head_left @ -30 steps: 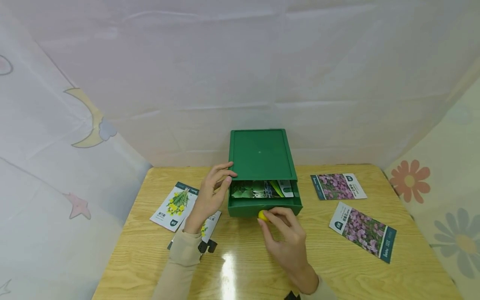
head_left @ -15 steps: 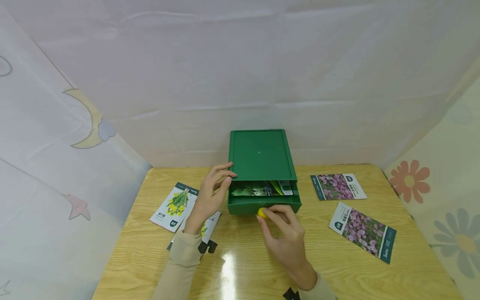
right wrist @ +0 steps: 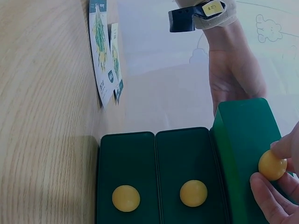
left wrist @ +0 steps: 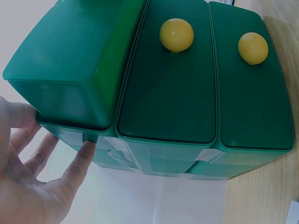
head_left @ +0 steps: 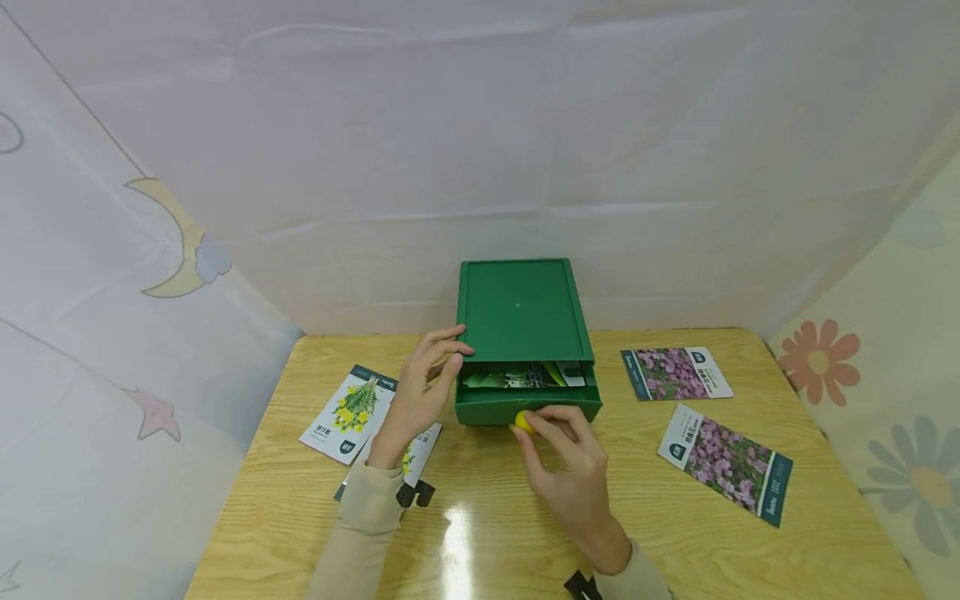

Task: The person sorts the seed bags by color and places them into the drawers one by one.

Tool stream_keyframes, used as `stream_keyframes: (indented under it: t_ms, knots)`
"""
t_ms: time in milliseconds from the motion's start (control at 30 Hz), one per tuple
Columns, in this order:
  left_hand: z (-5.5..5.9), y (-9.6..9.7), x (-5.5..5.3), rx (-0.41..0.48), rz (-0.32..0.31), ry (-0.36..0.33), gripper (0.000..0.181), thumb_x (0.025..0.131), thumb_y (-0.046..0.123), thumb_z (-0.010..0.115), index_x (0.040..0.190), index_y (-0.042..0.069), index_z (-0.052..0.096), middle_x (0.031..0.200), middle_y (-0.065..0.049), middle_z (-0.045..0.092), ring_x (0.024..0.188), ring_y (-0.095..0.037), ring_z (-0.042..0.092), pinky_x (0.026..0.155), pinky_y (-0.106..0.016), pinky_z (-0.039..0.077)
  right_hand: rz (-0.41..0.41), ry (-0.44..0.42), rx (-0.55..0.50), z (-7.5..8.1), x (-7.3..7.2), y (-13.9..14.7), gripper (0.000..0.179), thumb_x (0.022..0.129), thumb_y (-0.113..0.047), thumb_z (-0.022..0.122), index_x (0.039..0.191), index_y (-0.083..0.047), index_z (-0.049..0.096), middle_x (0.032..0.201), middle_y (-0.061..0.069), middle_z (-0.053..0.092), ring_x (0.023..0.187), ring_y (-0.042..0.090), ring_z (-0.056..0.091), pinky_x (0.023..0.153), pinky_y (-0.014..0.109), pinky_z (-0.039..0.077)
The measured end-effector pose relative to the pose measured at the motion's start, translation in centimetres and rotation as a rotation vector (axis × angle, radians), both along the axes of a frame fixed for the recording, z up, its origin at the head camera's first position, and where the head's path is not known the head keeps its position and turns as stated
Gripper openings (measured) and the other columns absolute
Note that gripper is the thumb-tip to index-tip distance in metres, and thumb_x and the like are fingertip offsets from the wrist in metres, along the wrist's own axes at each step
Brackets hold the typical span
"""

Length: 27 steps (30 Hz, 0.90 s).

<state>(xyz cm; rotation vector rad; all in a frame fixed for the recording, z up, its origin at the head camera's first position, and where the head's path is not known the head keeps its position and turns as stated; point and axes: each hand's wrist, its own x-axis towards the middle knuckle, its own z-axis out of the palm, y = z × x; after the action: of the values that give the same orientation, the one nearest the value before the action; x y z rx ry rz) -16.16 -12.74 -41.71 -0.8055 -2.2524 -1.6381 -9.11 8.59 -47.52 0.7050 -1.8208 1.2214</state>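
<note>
A green drawer cabinet (head_left: 521, 304) stands at the back of the table, its top drawer (head_left: 491, 412) partly pulled out. Printed packets (head_left: 525, 375) with plant pictures lie inside that drawer. My right hand (head_left: 572, 475) pinches the round yellow knob (right wrist: 272, 165) on the drawer's front between thumb and fingers. Against the cabinet's left side and top edge rests my left hand (head_left: 422, 392), its fingers spread and lightly bent. Below, two more drawers (left wrist: 168, 93) are closed flush, each with a yellow knob (left wrist: 176, 35).
Two packets with yellow flowers (head_left: 352, 412) lie left of the cabinet, one partly under my left forearm. To the right lie two packets with pink flowers (head_left: 677, 372) on the wooden table (head_left: 495, 533). A pale cloth wall (head_left: 375, 167) rises behind.
My right hand has moved slightly away from me with the knob, and the top drawer has slid a little further into the cabinet. The left hand has stayed in place.
</note>
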Motion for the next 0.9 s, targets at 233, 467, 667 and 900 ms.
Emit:
stream_keyframes:
  t_ms: [233, 467, 667, 900]
  knots:
    - [0.0, -0.1, 0.0, 0.002, -0.001, -0.009, 0.020, 0.101, 0.000, 0.048, 0.113, -0.003, 0.064, 0.141, -0.021, 0.044, 0.129, -0.038, 0.044, 0.093, -0.051, 0.050, -0.005, 0.004, 0.005, -0.7, -0.5, 0.1, 0.035, 0.065, 0.013, 0.081, 0.098, 0.008, 0.072, 0.098, 0.021, 0.059, 0.079, 0.027, 0.065, 0.070, 0.023, 0.056]
    - [0.0, -0.1, 0.0, -0.003, -0.006, -0.017, 0.020, 0.101, 0.001, 0.048, 0.112, -0.003, 0.064, 0.141, -0.021, 0.044, 0.129, -0.037, 0.044, 0.092, -0.053, 0.049, 0.001, 0.016, -0.010, -0.8, -1.1, 0.1, 0.035, 0.065, 0.013, 0.081, 0.098, 0.008, 0.072, 0.098, 0.021, 0.059, 0.079, 0.027, 0.065, 0.071, 0.022, 0.055]
    - [-0.1, -0.2, -0.1, -0.004, -0.009, -0.015, 0.020, 0.102, 0.002, 0.048, 0.112, -0.002, 0.064, 0.141, -0.021, 0.043, 0.129, -0.037, 0.044, 0.093, -0.052, 0.049, 0.008, 0.005, -0.010, -0.8, -1.3, 0.1, 0.035, 0.066, 0.013, 0.082, 0.100, 0.007, 0.072, 0.099, 0.021, 0.059, 0.080, 0.027, 0.065, 0.071, 0.024, 0.056]
    - [-0.7, -0.4, -0.6, -0.004, -0.024, 0.035, 0.020, 0.099, -0.003, 0.050, 0.114, -0.002, 0.064, 0.139, -0.021, 0.047, 0.128, -0.036, 0.045, 0.099, -0.049, 0.046, 0.008, 0.001, -0.003, -0.6, -1.4, 0.1, 0.036, 0.064, 0.014, 0.082, 0.099, 0.008, 0.072, 0.099, 0.021, 0.059, 0.079, 0.027, 0.065, 0.070, 0.025, 0.056]
